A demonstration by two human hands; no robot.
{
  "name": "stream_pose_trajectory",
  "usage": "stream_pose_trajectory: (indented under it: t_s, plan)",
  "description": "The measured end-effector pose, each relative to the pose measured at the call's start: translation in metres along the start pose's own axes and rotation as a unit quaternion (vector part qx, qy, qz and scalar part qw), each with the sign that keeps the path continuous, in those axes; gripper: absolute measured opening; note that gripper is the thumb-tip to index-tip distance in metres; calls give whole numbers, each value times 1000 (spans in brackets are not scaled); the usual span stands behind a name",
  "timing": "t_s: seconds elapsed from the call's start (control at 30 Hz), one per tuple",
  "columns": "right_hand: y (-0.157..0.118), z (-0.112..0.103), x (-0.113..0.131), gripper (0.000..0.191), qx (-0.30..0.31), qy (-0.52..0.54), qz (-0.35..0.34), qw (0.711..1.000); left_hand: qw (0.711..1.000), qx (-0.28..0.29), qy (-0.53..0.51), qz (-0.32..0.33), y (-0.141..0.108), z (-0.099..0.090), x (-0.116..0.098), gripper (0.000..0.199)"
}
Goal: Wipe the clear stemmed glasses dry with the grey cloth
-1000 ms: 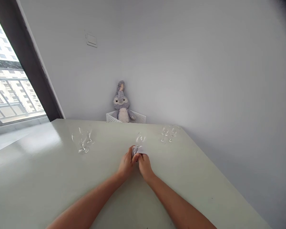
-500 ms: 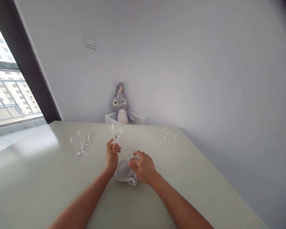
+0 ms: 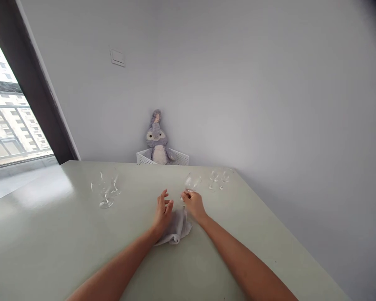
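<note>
My right hand (image 3: 194, 204) is closed around the stem of a clear wine glass (image 3: 192, 181), whose bowl leans to the right above my fingers. Its foot is mostly hidden by the hand. Just to the left, my left hand (image 3: 163, 213) holds nothing and has its fingers apart, over the left part of a crumpled pale grey cloth (image 3: 177, 230). The cloth lies on the table beneath and between both wrists.
Two stemmed glasses, one of them the front glass (image 3: 106, 203), stand at the left. Two smaller glasses, including the right one (image 3: 225, 176), stand near the far right corner of the pale table (image 3: 65, 234). Behind the table, a plush toy (image 3: 159, 154) sits in a white basket (image 3: 181, 157).
The wine glass has passed from my left hand to my right hand and moved rightward, now tilted. My left hand has let go and shifted right over the cloth.
</note>
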State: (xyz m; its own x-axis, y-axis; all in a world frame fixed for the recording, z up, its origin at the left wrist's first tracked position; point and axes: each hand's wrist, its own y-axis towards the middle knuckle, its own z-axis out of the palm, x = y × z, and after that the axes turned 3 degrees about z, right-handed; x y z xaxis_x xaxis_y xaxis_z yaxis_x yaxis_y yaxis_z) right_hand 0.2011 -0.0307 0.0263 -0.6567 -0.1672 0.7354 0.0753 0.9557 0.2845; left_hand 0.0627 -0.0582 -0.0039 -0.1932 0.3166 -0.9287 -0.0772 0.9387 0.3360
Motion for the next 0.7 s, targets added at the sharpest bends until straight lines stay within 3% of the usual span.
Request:
stream_pose_trajectory:
  t_s: [0.13,0.27,0.7]
  plan:
    - [37,-23,-39,25,-37,-63,73,995,999,-6,38,-33,3,-1,7,38]
    - [57,-28,-66,25,-44,-103,122,986,998,-2,45,-46,4,0,9,37]
    - [75,-24,-76,23,-40,-144,165,975,998,0,29,-50,0,-2,1,39]
